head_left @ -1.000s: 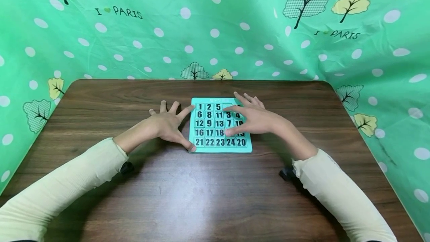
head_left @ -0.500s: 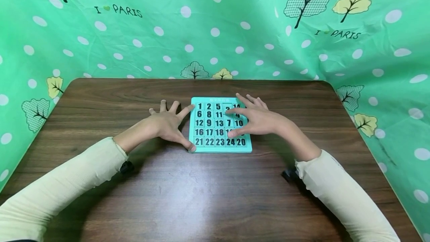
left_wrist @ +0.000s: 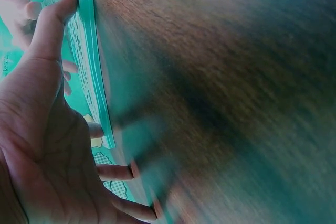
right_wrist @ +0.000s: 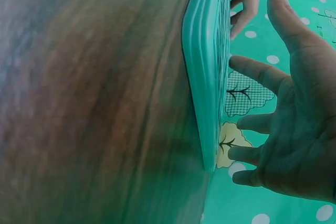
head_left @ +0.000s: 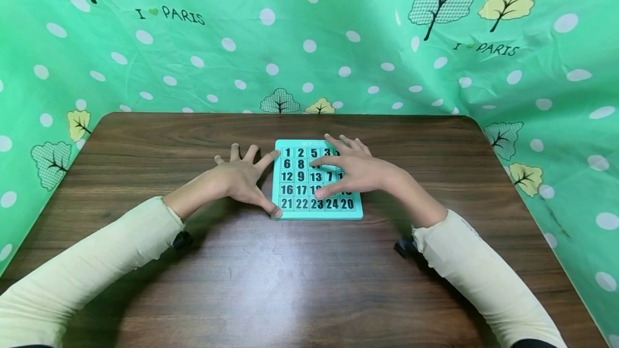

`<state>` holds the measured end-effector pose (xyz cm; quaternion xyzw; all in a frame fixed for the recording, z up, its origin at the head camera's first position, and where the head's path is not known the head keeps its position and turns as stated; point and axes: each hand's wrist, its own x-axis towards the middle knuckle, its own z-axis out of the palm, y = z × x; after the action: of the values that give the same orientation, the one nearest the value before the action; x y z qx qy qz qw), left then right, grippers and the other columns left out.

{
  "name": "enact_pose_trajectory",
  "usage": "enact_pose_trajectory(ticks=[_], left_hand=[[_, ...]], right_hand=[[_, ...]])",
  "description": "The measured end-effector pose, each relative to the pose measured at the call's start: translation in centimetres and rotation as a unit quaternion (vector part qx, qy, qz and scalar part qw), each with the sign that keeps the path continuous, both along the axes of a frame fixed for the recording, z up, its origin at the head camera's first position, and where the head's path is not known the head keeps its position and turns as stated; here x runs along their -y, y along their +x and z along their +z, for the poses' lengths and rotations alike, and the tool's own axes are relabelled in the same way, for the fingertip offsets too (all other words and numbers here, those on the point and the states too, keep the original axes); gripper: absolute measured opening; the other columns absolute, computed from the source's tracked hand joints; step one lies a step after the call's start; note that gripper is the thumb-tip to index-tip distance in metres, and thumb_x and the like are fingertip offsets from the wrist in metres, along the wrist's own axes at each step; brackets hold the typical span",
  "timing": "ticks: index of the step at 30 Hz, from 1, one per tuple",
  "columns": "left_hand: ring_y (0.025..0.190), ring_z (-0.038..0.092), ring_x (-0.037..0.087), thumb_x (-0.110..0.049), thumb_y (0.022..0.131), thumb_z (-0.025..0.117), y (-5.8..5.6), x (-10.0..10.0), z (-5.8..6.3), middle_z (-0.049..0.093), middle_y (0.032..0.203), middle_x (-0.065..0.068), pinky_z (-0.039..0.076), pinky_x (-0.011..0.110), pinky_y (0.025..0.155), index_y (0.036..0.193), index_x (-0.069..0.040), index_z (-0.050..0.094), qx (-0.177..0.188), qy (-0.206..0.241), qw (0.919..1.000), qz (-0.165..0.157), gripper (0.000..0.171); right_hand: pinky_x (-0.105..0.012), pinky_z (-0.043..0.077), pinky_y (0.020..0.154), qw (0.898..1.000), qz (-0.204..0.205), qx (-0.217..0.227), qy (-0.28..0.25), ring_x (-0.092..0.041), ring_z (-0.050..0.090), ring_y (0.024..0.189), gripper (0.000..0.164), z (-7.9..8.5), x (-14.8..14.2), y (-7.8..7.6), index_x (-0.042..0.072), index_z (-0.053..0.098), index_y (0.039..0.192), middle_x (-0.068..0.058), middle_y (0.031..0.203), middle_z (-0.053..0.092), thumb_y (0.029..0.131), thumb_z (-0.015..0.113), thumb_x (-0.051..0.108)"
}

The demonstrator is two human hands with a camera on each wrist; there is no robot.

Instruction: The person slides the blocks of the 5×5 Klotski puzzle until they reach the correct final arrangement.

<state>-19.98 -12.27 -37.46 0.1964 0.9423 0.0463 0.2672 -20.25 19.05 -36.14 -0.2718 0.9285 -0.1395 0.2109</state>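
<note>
A square turquoise number board (head_left: 319,216) lies flat on the brown wood worktop (head_left: 271,278), toward the far edge and roughly midway between its two sides. Its number tiles (head_left: 301,177) sit in rows: 1, 2, 5, 3 along the top, and 21, 22, 23, 24, 20 nearest the person.

The left hand (head_left: 240,180) is spread wide along the board's left side, clenched on nothing. Its thumb touches the near left corner, its forefinger reaches the same edge farther up, and its other fingers fan out past the board over the wood.

The right hand (head_left: 365,172) is also loose and spread, with nothing in its grasp, above the right part of the board. Its forefinger points down at the 11 tile; I can't tell how firmly it touches, if at all. The thumb is lifted over the lower rows, and several numbers are hidden beneath that hand.

Both arms wear cream sleeves (head_left: 96,262), with a small dark object (head_left: 182,240) under each cuff. Behind hangs a green curtain (head_left: 290,31) with white dots, trees and "I PARIS" lettering.
</note>
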Motion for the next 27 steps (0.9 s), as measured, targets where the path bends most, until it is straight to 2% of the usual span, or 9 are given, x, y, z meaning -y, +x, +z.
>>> enact_pose_trajectory(ticks=[11,16,21,27], left_hand=[[0.166,-0.004,0.075,-0.097,0.068,0.084,0.0,-0.1,0.0,0.008,0.187,0.024,0.016,0.101,0.117,0.182,-0.041,-0.006,-0.003,-0.003,1.0,-0.002,0.156],[0.166,-0.006,0.074,-0.096,0.069,0.084,0.0,0.0,0.1,0.006,0.187,0.024,0.015,0.1,0.118,0.182,-0.041,-0.006,0.001,-0.002,1.0,-0.002,0.155],[0.166,-0.007,0.074,-0.095,0.069,0.084,0.0,0.1,0.0,0.006,0.187,0.024,0.015,0.1,0.118,0.182,-0.041,-0.006,0.003,0.0,1.0,0.0,0.155],[0.166,-0.006,0.074,-0.096,0.069,0.084,0.0,0.1,0.1,0.006,0.187,0.024,0.015,0.1,0.119,0.182,-0.04,-0.006,0.004,0.0,1.0,0.001,0.155]], right_hand=[[-0.084,-0.001,0.135,1.0,-0.024,-0.008,0.016,-0.057,0.001,0.175,0.082,0.0,-2.6,-0.1,0.036,0.064,0.161,-0.019,0.191,0.008,0.092,0.08,0.076],[-0.083,0.0,0.136,1.0,-0.015,-0.013,0.002,-0.057,0.001,0.175,0.087,-0.1,-1.7,-0.8,0.035,0.058,0.166,-0.02,0.192,0.006,0.093,0.078,0.078],[-0.08,-0.001,0.137,1.0,-0.016,-0.007,0.017,-0.056,-0.002,0.176,0.094,-0.2,-0.4,-1.4,0.037,0.047,0.173,-0.018,0.192,0.001,0.094,0.077,0.078],[-0.08,-0.002,0.137,1.0,-0.006,0.01,0.013,-0.055,-0.002,0.176,0.086,-0.1,-0.6,-0.3,0.036,0.056,0.168,-0.017,0.192,0.003,0.095,0.081,0.071]])
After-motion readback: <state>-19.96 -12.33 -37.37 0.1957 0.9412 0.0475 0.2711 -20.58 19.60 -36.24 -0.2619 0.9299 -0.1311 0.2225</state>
